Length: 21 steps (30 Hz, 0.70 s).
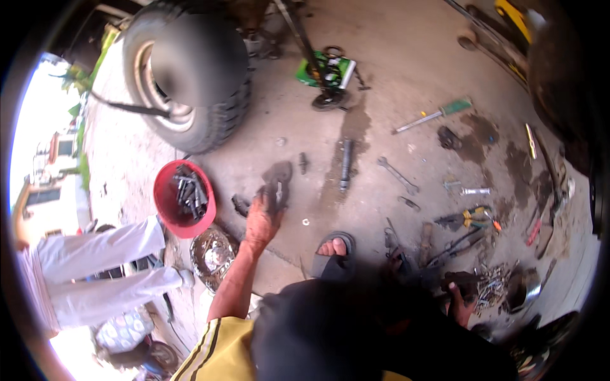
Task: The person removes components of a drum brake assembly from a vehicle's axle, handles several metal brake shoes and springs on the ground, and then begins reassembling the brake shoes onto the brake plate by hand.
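Note:
My left hand point(259, 223) reaches down over the ground, its fingers closed around a dark, greasy metal part point(278, 181). Motion blurs the fingertips and the part's outline. Next to that hand lies another small blackened part point(241, 204). At the lower right, my right hand point(460, 307) shows partly, thumb up, against a dark, blocky part point(462, 284) that it grips; the rest of this hand is in shadow. A red bowl-like container point(162, 214) full of dark sockets or bolts stands left of my left hand, and a greasy silver basin point(202, 257) sits below it.
A large tyred wheel point(219, 130) stands at the upper left. Tools lie scattered rightward: a green-handled screwdriver point(454, 106), a wrench point(399, 176), a dark shaft point(346, 166), pliers point(473, 217). Loose bolts point(492, 287) are piled at the lower right. Another person's legs point(105, 251) are at left.

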Each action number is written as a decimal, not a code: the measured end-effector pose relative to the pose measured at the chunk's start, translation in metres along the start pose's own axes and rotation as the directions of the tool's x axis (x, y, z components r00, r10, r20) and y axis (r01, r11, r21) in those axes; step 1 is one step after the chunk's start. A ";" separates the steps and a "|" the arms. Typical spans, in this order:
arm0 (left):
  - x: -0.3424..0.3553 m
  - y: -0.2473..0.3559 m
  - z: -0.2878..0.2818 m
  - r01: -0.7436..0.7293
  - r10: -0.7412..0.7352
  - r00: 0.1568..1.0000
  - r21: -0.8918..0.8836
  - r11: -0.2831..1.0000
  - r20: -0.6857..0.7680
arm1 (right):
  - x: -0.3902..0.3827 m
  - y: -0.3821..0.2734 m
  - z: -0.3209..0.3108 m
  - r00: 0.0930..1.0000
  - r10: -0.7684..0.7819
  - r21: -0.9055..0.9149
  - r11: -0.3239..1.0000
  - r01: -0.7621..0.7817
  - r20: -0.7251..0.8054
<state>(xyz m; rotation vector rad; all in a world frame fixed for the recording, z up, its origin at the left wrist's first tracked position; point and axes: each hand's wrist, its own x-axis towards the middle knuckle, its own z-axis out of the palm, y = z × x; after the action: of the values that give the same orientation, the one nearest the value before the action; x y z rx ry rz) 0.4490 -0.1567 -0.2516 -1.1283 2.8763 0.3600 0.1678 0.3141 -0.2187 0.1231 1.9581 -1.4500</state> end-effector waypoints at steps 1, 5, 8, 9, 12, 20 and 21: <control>-0.004 0.004 0.000 0.044 -0.043 0.999 -0.056 0.997 0.025 | 0.001 0.002 0.000 0.999 0.030 -0.002 1.000 -0.030 -0.011; -0.044 0.029 -0.001 0.132 -0.121 0.991 -0.210 0.969 0.064 | 0.005 -0.023 0.007 0.997 0.037 -0.021 0.999 -0.035 0.075; -0.071 0.053 0.003 0.121 -0.111 0.992 -0.271 0.955 0.052 | -0.002 -0.045 0.014 0.994 0.013 -0.097 0.995 -0.002 0.108; -0.073 0.063 -0.003 0.180 -0.169 0.984 -0.292 0.939 0.063 | -0.003 -0.046 0.015 0.989 -0.054 -0.107 0.992 0.069 0.139; -0.073 0.069 -0.015 0.287 -0.307 0.952 -0.371 0.883 0.005 | 0.000 -0.040 0.010 0.989 -0.028 -0.146 0.988 0.049 0.142; -0.055 0.027 -0.039 0.358 -0.405 0.905 -0.280 0.891 -0.129 | 0.005 -0.026 -0.009 0.992 0.040 -0.204 0.979 -0.015 0.118; -0.066 0.019 -0.035 0.351 -0.378 0.921 -0.213 0.912 -0.100 | 0.005 -0.024 -0.011 0.992 0.049 -0.205 0.978 -0.026 0.112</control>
<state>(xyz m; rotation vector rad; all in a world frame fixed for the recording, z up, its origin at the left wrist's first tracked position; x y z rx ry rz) 0.4865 -0.1072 -0.2063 -1.7541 2.6970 0.5669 0.1478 0.3129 -0.2004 -0.0161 1.9833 -1.1976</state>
